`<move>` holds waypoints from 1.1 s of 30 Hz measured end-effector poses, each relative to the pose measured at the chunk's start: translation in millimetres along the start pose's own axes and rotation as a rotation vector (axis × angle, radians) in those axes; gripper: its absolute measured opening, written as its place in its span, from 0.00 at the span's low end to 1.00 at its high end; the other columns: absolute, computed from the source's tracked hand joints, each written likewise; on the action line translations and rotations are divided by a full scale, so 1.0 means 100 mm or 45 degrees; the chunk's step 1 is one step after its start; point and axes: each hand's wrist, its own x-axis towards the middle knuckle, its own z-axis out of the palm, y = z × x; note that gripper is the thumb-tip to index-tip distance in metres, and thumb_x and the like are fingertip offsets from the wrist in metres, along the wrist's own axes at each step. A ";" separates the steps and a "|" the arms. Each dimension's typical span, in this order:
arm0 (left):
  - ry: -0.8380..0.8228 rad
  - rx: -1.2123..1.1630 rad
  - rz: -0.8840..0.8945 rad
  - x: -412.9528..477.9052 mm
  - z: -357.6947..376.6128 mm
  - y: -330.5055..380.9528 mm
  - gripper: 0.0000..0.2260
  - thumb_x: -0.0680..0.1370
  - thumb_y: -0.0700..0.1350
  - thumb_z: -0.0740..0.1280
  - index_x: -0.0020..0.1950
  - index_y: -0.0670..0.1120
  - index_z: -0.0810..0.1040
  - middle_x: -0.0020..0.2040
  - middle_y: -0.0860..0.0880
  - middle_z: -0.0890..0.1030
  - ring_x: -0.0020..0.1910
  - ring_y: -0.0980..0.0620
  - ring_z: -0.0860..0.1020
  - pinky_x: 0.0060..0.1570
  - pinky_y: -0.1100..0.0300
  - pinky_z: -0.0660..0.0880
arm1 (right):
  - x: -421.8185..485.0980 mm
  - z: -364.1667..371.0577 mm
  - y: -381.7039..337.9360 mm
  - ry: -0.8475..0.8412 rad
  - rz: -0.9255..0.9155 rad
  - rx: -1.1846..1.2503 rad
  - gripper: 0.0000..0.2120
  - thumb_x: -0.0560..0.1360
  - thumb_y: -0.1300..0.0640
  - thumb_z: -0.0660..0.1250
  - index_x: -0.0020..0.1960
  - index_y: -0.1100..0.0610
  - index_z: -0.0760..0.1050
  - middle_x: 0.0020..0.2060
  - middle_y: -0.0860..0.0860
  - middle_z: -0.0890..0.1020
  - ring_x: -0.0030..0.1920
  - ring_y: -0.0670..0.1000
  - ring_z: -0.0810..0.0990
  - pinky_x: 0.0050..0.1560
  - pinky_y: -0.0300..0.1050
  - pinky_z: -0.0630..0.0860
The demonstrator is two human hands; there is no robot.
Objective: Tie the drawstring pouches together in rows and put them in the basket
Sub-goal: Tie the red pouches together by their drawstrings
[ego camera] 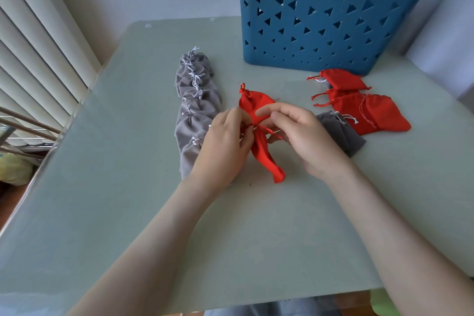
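Observation:
Two red drawstring pouches meet at the table's middle: one lies behind my hands, the other stretches toward me. My left hand pinches their red cords where they join, and my right hand pinches the cord from the other side. A row of grey pouches tied together by white cords lies to the left, partly under my left hand. Several loose red pouches and a loose grey pouch lie to the right. The blue basket stands at the back right.
The pale green table meets a wall at the back. White slatted blinds run along the left side, with a railing and a yellowish bag below the table's left edge.

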 end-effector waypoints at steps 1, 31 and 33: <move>0.015 0.000 0.027 -0.01 0.00 0.01 0.04 0.75 0.41 0.63 0.45 0.40 0.74 0.42 0.51 0.73 0.40 0.50 0.71 0.40 0.62 0.67 | 0.00 -0.01 0.00 -0.028 0.017 0.025 0.14 0.81 0.65 0.55 0.50 0.57 0.78 0.39 0.53 0.81 0.42 0.48 0.79 0.42 0.39 0.74; 0.112 -0.259 -0.226 -0.02 -0.04 0.08 0.03 0.77 0.44 0.68 0.47 0.47 0.75 0.43 0.53 0.79 0.41 0.56 0.75 0.41 0.68 0.68 | -0.01 0.08 0.10 -0.015 -0.249 -0.185 0.06 0.76 0.56 0.62 0.42 0.49 0.76 0.33 0.42 0.76 0.38 0.44 0.73 0.43 0.42 0.69; 0.195 -0.341 -0.417 0.00 -0.04 0.09 0.11 0.74 0.48 0.72 0.49 0.48 0.72 0.45 0.52 0.78 0.40 0.56 0.75 0.41 0.67 0.70 | -0.01 0.06 0.08 -0.015 -0.275 -0.172 0.07 0.77 0.57 0.62 0.43 0.50 0.75 0.33 0.43 0.75 0.38 0.44 0.73 0.42 0.41 0.70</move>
